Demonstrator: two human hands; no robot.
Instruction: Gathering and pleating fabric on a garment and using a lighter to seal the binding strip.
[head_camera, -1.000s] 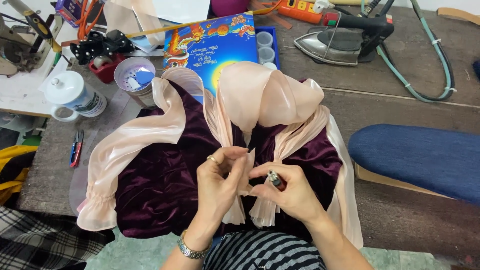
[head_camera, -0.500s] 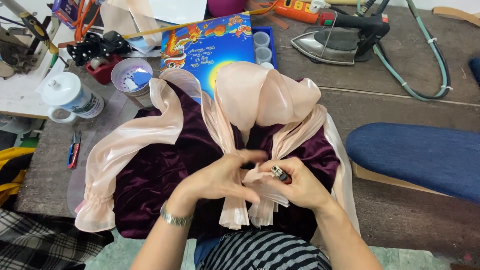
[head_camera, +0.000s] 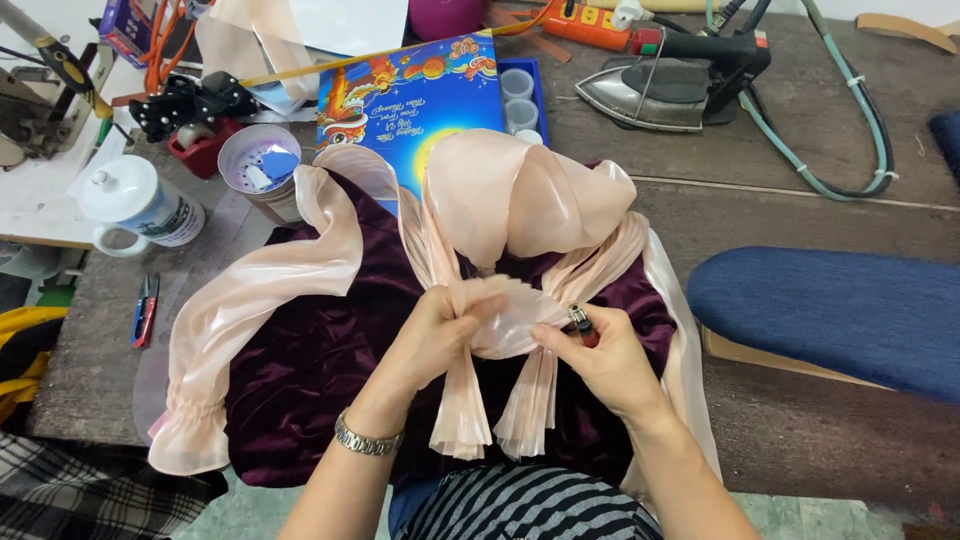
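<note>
Head view only — I note the left hand (head_camera: 440, 335) with fingers pinched on the peach ribbon knot (head_camera: 505, 325) at the middle of the purple velvet garment (head_camera: 320, 370) lying on the wooden table (head_camera: 800, 440). Right hand (head_camera: 605, 365) grips a small dark tool (head_camera: 583, 324) — touching the ribbon. Steam iron (head_camera: 660, 85) rests well apart.

Under your hands lies a deep purple velvet garment (head_camera: 310, 370) with sheer pale peach organza sleeves and bow (head_camera: 520, 200). Your left hand (head_camera: 440, 335) wears a silver metal wristband (head_camera: 366, 440). At far centre sits a bright blue printed box (head_camera: 410, 100) with orange and yellow pictures. To the right is a navy padded ironing board (head_camera: 840, 315); the wooden counter (head_camera: 800, 440) is dark brown.
</note>
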